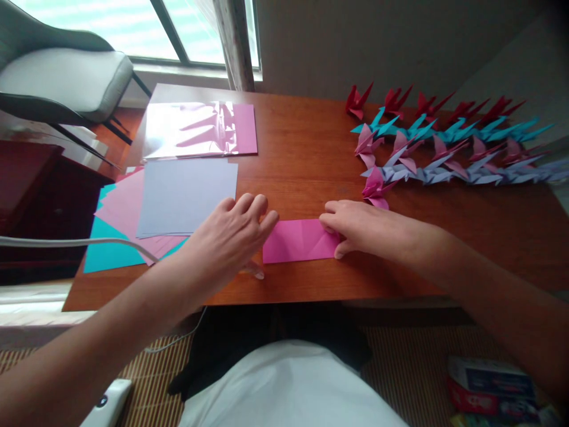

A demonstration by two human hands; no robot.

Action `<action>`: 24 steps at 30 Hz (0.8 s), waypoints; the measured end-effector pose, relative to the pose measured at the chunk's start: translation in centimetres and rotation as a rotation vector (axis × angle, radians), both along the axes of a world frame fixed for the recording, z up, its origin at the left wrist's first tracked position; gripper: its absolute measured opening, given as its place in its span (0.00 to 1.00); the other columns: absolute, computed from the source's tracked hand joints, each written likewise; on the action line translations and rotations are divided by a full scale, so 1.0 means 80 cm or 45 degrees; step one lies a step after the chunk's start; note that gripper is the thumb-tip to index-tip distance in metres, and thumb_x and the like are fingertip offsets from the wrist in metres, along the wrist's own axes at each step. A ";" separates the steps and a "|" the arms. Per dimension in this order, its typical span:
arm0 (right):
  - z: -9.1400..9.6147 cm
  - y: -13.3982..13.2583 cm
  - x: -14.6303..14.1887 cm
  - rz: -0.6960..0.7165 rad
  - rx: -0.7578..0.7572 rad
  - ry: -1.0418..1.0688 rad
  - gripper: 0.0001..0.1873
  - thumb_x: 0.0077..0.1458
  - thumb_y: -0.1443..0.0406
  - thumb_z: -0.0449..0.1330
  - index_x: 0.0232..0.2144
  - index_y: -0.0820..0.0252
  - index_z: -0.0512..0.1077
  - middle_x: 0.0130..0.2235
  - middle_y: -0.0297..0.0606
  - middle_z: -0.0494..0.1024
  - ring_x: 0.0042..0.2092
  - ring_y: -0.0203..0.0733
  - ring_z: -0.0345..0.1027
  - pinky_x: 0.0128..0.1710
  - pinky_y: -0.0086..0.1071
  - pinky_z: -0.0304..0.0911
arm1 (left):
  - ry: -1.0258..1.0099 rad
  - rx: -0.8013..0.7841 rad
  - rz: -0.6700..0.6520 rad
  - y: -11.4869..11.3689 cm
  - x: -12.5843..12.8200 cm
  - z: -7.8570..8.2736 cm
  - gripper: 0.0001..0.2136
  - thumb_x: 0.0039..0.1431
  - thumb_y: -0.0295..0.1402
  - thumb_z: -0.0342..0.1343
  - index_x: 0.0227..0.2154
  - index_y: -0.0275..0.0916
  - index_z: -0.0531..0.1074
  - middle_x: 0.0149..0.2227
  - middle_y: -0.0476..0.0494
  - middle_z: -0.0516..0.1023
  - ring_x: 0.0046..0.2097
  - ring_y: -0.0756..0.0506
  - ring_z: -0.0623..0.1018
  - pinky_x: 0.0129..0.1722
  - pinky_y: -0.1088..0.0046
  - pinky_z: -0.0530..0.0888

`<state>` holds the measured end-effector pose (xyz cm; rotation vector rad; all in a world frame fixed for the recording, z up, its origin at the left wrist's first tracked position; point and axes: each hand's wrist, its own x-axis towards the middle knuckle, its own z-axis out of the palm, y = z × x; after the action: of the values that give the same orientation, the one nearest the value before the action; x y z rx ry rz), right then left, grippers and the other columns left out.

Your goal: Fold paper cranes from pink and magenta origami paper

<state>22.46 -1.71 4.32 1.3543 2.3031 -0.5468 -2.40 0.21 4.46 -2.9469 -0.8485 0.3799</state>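
A pink sheet of paper (pixel 299 240), folded into a rectangle with creases showing, lies flat near the front edge of the wooden table (pixel 306 148). My left hand (pixel 229 237) rests on the sheet's left end, fingers curled and pressing down. At the sheet's right end my right hand (pixel 362 228) presses with fingers together, the thumb at the lower corner. Neither hand lifts the paper.
Loose sheets lie at the left: lavender (pixel 186 196), pink and teal (pixel 106 252), with a shiny plastic paper packet (pixel 200 129) behind. Rows of folded paper cranes (pixel 444 148) fill the right. A grey chair (pixel 62 77) stands at far left; boxes (pixel 489 388) lie on the floor.
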 end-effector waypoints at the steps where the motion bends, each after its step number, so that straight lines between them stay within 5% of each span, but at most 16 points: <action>1: 0.002 -0.002 -0.001 -0.012 0.000 0.005 0.17 0.47 0.63 0.74 0.38 0.60 0.75 0.43 0.42 0.74 0.42 0.46 0.70 0.33 0.33 0.58 | 0.024 0.033 0.041 -0.015 0.001 0.006 0.30 0.47 0.40 0.73 0.51 0.33 0.71 0.52 0.27 0.71 0.51 0.29 0.72 0.45 0.54 0.71; 4: 0.008 -0.009 -0.003 -0.079 0.010 0.002 0.16 0.47 0.65 0.73 0.38 0.61 0.74 0.43 0.42 0.74 0.43 0.47 0.70 0.35 0.34 0.60 | -0.065 0.011 0.028 -0.066 0.010 0.012 0.21 0.59 0.34 0.62 0.55 0.36 0.71 0.57 0.29 0.72 0.58 0.30 0.71 0.52 0.52 0.71; 9: 0.012 -0.031 0.000 -0.149 0.104 0.073 0.13 0.52 0.68 0.70 0.40 0.61 0.74 0.45 0.43 0.74 0.46 0.48 0.70 0.41 0.35 0.65 | -0.260 -0.064 0.023 -0.120 0.033 -0.022 0.34 0.62 0.52 0.57 0.63 0.31 0.66 0.68 0.30 0.64 0.68 0.32 0.63 0.65 0.54 0.64; 15: -0.004 -0.073 -0.008 -0.196 0.370 0.146 0.08 0.60 0.71 0.61 0.43 0.63 0.75 0.48 0.49 0.77 0.49 0.53 0.72 0.50 0.43 0.70 | -0.332 -0.085 0.232 -0.136 0.041 -0.052 0.43 0.60 0.61 0.50 0.67 0.31 0.60 0.71 0.32 0.57 0.70 0.31 0.59 0.67 0.50 0.63; 20: -0.049 -0.128 -0.032 -0.244 0.773 0.495 0.21 0.64 0.76 0.48 0.56 0.69 0.72 0.58 0.50 0.76 0.60 0.51 0.68 0.60 0.43 0.67 | -0.391 -0.011 0.223 -0.145 0.037 -0.067 0.45 0.61 0.63 0.45 0.68 0.28 0.59 0.71 0.31 0.55 0.71 0.31 0.57 0.67 0.49 0.61; 24: -0.078 -0.159 -0.045 -0.376 0.800 0.540 0.27 0.64 0.76 0.47 0.63 0.68 0.65 0.64 0.49 0.70 0.68 0.51 0.59 0.65 0.48 0.63 | -0.418 0.011 0.225 -0.148 0.035 -0.078 0.46 0.60 0.64 0.46 0.69 0.31 0.56 0.72 0.31 0.53 0.72 0.31 0.55 0.67 0.49 0.60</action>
<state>18.86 -14.47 -1.88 2.0573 2.7734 -0.2014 0.38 -11.62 -1.78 -2.9796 -1.1450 -0.1083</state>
